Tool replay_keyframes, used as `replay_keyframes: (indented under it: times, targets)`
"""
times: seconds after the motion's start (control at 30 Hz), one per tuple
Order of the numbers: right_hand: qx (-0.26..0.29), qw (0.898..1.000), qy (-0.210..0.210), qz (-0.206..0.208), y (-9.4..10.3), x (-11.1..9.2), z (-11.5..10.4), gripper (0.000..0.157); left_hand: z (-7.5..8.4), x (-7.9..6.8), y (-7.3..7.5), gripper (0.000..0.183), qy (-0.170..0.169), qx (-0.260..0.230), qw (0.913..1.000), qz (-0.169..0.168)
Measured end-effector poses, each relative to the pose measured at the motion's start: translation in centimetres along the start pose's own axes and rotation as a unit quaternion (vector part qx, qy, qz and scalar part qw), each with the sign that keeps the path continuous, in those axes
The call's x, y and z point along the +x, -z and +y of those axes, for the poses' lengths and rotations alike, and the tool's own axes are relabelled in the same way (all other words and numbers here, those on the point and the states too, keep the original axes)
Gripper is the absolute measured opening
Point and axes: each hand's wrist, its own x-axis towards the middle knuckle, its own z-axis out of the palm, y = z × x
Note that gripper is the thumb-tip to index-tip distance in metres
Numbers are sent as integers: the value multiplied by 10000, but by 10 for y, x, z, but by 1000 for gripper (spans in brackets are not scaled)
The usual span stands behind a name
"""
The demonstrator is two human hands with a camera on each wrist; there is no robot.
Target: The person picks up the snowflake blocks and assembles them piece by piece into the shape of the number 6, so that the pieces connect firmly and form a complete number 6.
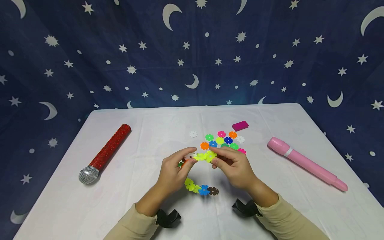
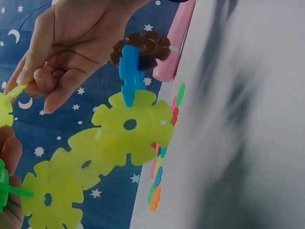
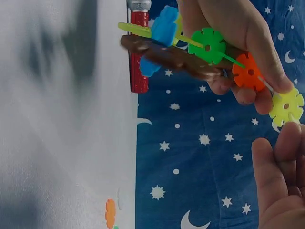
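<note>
A chain of notched plastic discs runs through both hands. My left hand [image 1: 175, 168] grips it between thumb and fingers, around a white disc [image 1: 189, 156] beside an orange disc [image 3: 249, 71] and a green disc [image 3: 207, 46]. My right hand [image 1: 237, 166] pinches a yellow disc [image 1: 211, 156] at the chain's end, touching another yellow disc [image 3: 286, 106]. Whether those two are slotted together I cannot tell. The chain's other end hangs below the left hand: yellow discs [image 2: 131, 126], a blue disc [image 1: 204, 190] and a brown disc [image 1: 213, 191] at the tip.
Loose discs [image 1: 228, 140] in several colours lie flat beyond the hands, with a magenta block [image 1: 240, 125] behind them. A red glitter microphone [image 1: 110, 146] lies at left, and a pink microphone-shaped wand [image 1: 306, 163] at right. White cloth covers the table [image 1: 135, 133].
</note>
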Motion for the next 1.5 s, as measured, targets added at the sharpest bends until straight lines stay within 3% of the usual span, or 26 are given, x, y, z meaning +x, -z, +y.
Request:
replay_keyframes:
  times: [0.2,0.37,0.53,0.7,0.87,1.0,1.1,1.23,1.3,1.5]
  targets:
    - [-188,9994,264,158,-4,-1,-2,39,1,1,0,42,-99,116,9999,-29]
    - [-397,9989,-250,-92,-1,-1,-6,37,1,0,1,29,-50,18,9998,-176]
    - [-396,9965,-695,-260,1,1,-7,35,4,0,0,32,624,-78,9973,-392]
    - [-331,9935,-992,-442,2,3,-4,34,6,0,2,29,1358,-28,9875,-800]
    - [-118,9857,-1443,-860,6,5,1,39,5,1,4,23,1546,53,9812,-1152]
    - [-480,9792,-1723,-959,22,9,11,47,4,3,7,31,1735,134,9755,-1349]
    - [-1346,9669,-1942,-965,37,11,23,50,3,4,9,41,1982,159,9692,-1456]
    - [-2528,9345,-2213,-1174,54,9,40,50,2,5,11,46,2336,-72,9594,-1578]
    - [-2780,9227,-2329,-1311,60,7,47,50,1,5,11,47,2452,-235,9556,-1619]
    - [-2970,9031,-2627,-1648,68,4,59,47,0,4,11,45,2568,-391,9497,-1746]
